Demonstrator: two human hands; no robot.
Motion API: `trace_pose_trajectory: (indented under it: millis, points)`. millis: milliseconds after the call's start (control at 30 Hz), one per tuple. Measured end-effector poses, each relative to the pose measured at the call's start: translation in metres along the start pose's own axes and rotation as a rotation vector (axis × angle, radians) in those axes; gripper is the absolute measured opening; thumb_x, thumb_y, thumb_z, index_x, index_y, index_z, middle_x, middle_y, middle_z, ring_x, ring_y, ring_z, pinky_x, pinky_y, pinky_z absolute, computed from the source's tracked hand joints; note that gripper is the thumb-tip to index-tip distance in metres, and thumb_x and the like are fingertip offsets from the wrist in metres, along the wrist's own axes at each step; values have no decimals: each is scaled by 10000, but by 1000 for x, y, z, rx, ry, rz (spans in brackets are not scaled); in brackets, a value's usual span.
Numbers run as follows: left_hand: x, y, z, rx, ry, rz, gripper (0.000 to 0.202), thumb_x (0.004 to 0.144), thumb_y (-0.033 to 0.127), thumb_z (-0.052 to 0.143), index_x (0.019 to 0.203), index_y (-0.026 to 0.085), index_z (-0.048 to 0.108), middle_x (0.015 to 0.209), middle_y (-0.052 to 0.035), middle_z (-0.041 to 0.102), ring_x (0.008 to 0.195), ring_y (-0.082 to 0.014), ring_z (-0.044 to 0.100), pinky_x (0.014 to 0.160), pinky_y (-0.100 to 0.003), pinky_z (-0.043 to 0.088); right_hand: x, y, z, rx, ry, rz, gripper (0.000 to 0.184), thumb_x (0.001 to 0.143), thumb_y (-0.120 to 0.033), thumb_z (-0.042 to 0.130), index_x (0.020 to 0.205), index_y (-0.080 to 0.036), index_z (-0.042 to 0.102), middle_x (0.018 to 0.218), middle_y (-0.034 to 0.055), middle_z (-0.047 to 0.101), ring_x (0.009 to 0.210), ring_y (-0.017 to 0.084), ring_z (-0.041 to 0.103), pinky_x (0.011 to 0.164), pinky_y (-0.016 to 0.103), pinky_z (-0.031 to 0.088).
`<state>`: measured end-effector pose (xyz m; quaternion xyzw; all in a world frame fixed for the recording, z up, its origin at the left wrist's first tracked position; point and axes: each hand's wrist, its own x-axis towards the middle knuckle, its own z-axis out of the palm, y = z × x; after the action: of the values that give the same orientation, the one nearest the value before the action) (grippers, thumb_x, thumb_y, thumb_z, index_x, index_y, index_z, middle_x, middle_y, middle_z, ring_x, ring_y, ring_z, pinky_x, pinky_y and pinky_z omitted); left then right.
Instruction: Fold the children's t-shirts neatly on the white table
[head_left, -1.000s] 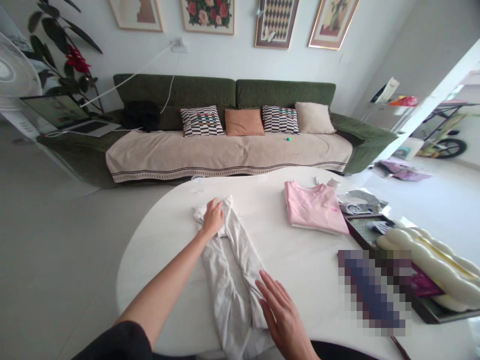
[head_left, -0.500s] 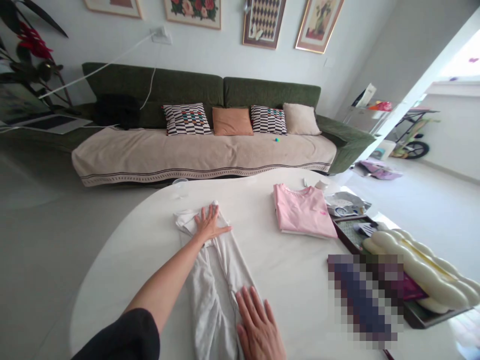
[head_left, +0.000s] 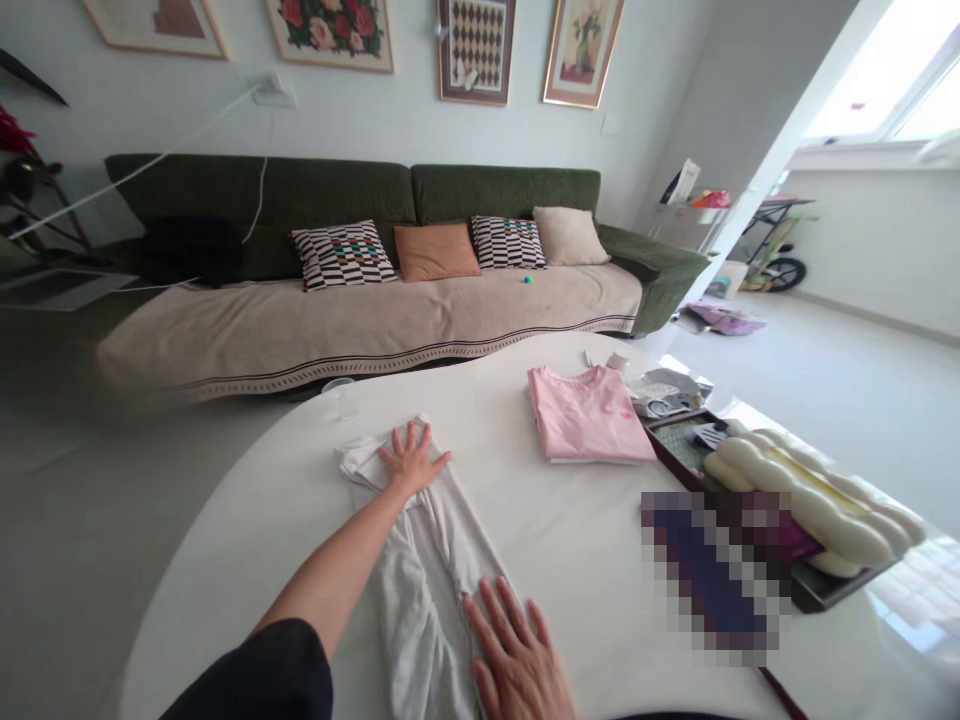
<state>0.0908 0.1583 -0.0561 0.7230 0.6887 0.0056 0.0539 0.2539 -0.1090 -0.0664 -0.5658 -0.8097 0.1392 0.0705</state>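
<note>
A pair of light grey pants (head_left: 424,590) lies lengthwise on the white table (head_left: 247,520), its waist end away from me and its lower part running off the bottom of the view. My left hand (head_left: 409,462) rests flat near the waist end, fingers spread. Closer to me, my right hand (head_left: 517,650) lies flat along the right edge of the pants, fingers stretched out, partly on the fabric. Neither hand grips anything. To the right sits a folded pink shirt (head_left: 589,415), apart from both hands.
At the table's right stands a dark tray (head_left: 817,600) bearing a puffy cream case (head_left: 810,490). A silver packet (head_left: 671,390) lies behind it. Something dark and pixelated (head_left: 705,570) is nearer. A clear cup (head_left: 343,398) stands at the far left edge. Beyond is a green sofa (head_left: 502,190).
The view has shifted a little to the right, so the surroundings appear farther left. Both hands stay flat at about the same places on the pants.
</note>
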Motion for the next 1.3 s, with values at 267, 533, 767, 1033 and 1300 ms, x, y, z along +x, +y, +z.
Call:
trace_pose_trajectory:
  millis: [267,533,767,1033,1300]
  points:
    - [-97,51,-17,-84,43,157,634,852,475,299,1388,152,203,1443,-140,176,1313,-334,123,980,-593,186,-7,-9,-7,30,65,42,492,909,-411,251,1365,-384,68,1435,-71,117,1322,203,138,1037,455,213]
    - [-309,10,9,-216,-56,393,824,736,499,540,1400,207,150,1461,-112,73,1319,-346,68,1004,-574,187,-10,-14,-7,-36,51,44,492,903,-357,272,1377,-315,145,1443,-20,162,1328,192,110,1033,448,199]
    - [-352,-17,25,-207,-59,449,818,684,29,457,1393,288,141,1459,0,117,1335,-247,76,1039,-487,216,-22,-22,-9,1,14,39,526,895,-363,265,1392,-245,141,1450,28,161,1334,202,56,1029,481,185]
    - [-352,-41,8,-222,-161,554,835,590,-62,330,1351,278,293,1413,31,261,1314,-190,193,1059,-463,182,-94,-10,3,-168,56,-186,839,674,-81,480,1396,-264,93,1462,31,111,1330,211,93,1044,420,192]
    - [-354,-47,-28,-379,-300,506,740,654,2,376,1318,328,348,1421,17,250,1299,-181,242,1056,-434,212,-90,-21,-2,-95,179,-161,709,636,58,312,1252,-257,470,1300,32,467,1208,190,389,957,363,334]
